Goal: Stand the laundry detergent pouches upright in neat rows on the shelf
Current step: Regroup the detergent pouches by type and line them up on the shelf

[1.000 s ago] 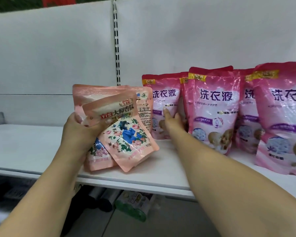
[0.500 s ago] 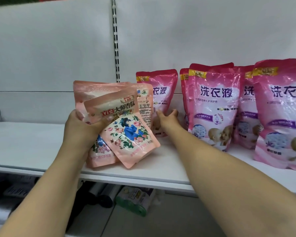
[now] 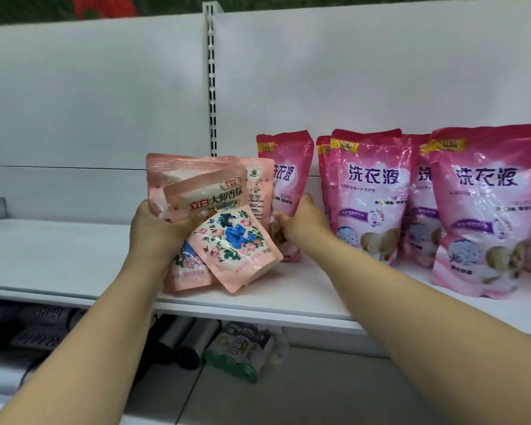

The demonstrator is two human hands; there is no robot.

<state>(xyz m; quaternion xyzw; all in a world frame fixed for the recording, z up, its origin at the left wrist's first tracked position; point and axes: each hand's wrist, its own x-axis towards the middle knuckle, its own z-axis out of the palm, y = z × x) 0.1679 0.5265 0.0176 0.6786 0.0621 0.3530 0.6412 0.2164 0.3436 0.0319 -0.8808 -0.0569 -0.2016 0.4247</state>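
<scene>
Laundry detergent pouches stand and lean along a white shelf [image 3: 59, 256] in two kinds. The left hand [image 3: 158, 231] grips a bunch of small pale pink pouches [image 3: 218, 219], fingers curled round their middles; the front one, printed with roses and a figure in blue, tilts to the right, and the lower corners of the bunch rest on the shelf near its front edge. Just behind and to the right of that bunch, a single dark pink pouch [image 3: 288, 176] stands upright toward the back panel, apart from the others of its kind. The right hand [image 3: 301, 222] holds this pouch at its lower right side, thumb on the front and fingers reaching round the edge. Further right, more dark pink pouches [image 3: 371, 191] stand upright in a row, some behind others, the nearest [image 3: 485, 210] close to the shelf's front edge. Below the shelf lie rolls in green-trimmed wrapping [image 3: 242, 351].
</scene>
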